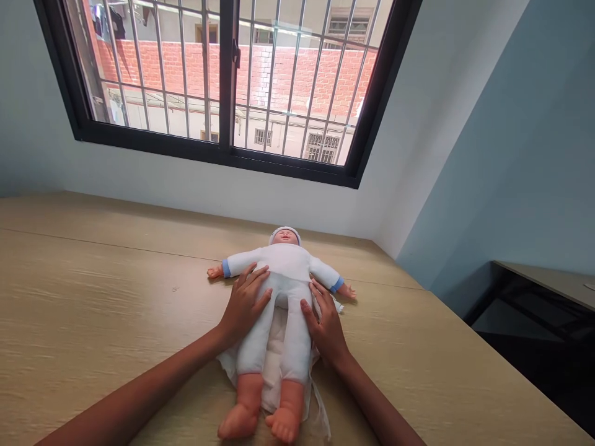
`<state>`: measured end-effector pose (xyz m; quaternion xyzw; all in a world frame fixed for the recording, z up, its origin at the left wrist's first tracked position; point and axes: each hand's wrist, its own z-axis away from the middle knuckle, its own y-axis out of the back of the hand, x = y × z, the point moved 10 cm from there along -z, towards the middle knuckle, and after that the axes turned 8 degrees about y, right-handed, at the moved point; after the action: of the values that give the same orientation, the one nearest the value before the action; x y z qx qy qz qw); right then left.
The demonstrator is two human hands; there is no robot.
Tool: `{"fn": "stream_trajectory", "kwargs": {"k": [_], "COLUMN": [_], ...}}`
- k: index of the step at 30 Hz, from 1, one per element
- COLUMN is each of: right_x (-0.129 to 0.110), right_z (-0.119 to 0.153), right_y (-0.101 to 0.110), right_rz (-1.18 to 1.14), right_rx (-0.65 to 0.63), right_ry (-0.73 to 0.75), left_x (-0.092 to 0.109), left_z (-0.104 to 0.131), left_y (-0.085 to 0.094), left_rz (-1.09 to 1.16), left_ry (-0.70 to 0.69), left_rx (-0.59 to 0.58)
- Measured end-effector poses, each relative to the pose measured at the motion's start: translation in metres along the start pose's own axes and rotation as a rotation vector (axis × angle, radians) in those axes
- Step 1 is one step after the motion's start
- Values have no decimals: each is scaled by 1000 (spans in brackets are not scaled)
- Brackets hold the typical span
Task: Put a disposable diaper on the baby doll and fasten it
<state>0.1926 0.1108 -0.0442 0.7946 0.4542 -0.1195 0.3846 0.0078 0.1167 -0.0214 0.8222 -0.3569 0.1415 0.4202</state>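
Observation:
A baby doll (284,272) in a white suit with blue cuffs lies on its back on the wooden table (93,297), head toward the window, bare feet toward me. Under its hips and legs lies a white cloth (274,396), spread flat with edges showing at both sides. My left hand (244,303) rests flat on the doll's hip on the left, fingers spread. My right hand (325,322) presses on the doll's other hip and the cloth beside it, fingers apart.
A barred window (227,80) with a black frame is behind the table. The table's right edge (488,347) drops off to a dark floor. Another tabletop (553,279) stands at the far right against the blue wall.

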Motion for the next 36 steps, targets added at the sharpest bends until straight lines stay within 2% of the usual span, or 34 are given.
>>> {"fn": "stream_trajectory", "kwargs": {"k": [8,15,21,30,36], "right_x": [1,2,-7,-40,-42], "right_z": [4,3,1,-20,-20], "right_y": [9,9,16,-17,-25], "right_rz": [-4,-9,53,312,350], "right_rx": [116,93,123,-168,-240], "right_ry": [-57,-81,3,244,295], "left_x": [11,13,19,16,16], "left_z": [1,2,1,1,1], "left_y": [7,7,7,-18,-20], "left_rz": [7,56,-2,-58,-27], "left_ry": [-66,-68,-53,-141,-144], "left_rx": [25,3,-27,-233,-247]}}
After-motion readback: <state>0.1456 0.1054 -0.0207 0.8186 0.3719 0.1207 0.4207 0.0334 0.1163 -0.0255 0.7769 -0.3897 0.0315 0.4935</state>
